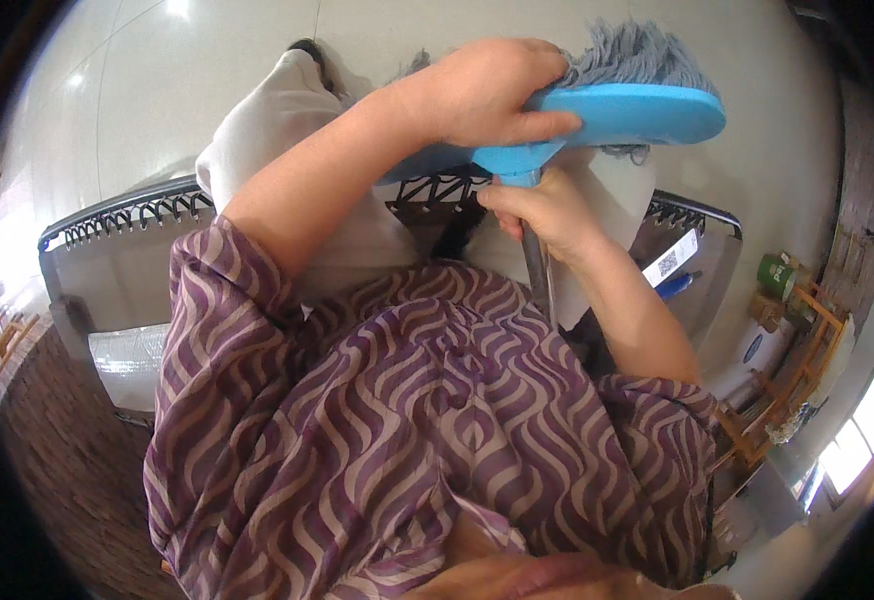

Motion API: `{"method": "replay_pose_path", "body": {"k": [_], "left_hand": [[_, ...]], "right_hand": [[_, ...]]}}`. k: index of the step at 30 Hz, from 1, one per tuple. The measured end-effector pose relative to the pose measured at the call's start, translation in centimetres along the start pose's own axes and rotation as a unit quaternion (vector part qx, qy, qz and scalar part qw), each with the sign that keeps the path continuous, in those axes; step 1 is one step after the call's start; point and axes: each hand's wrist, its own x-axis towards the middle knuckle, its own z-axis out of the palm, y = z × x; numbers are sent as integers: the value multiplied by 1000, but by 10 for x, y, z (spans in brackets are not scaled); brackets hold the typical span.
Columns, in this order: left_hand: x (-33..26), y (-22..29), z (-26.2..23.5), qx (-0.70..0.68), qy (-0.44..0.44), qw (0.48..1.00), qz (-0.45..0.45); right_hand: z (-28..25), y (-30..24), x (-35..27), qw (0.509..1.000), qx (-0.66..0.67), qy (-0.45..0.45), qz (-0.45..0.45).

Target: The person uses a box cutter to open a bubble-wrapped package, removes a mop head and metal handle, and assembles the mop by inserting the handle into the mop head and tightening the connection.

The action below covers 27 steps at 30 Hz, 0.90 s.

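Observation:
A mop is tipped up across my lap, its long blue head (647, 113) turned so the flat back faces me. Thick grey strands (637, 55) fringe its far edge. My left hand (507, 95) is closed over the middle of the head, thumb on the blue back and fingers among the strands. Just below, my right hand (552, 215) wraps around the grey mop handle (536, 262) near the blue joint (517, 160). The handle runs down toward my body, where its lower part is hidden. The far left end of the head is largely covered by my left forearm.
I sit on a chair with a dark laced frame (127, 208). A white label (672, 257) and a blue pen-like object (679, 285) lie at its right side. Farther right stand a wooden rack (807, 365) and a green container (777, 275). Pale tiled floor (227, 70) stretches ahead.

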Motion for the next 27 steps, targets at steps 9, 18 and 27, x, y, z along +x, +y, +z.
{"method": "replay_pose_path", "body": {"k": [9, 18, 27], "left_hand": [[-8, 6, 15, -47, -48, 990, -128], [-14, 19, 30, -24, -47, 995, -88], [13, 74, -6, -10, 1, 998, -57]], "right_hand": [[3, 14, -6, 998, -33, 55, -14], [10, 42, -9, 938, -216, 266, -51], [-9, 17, -47, 924, -204, 222, -235]]}}
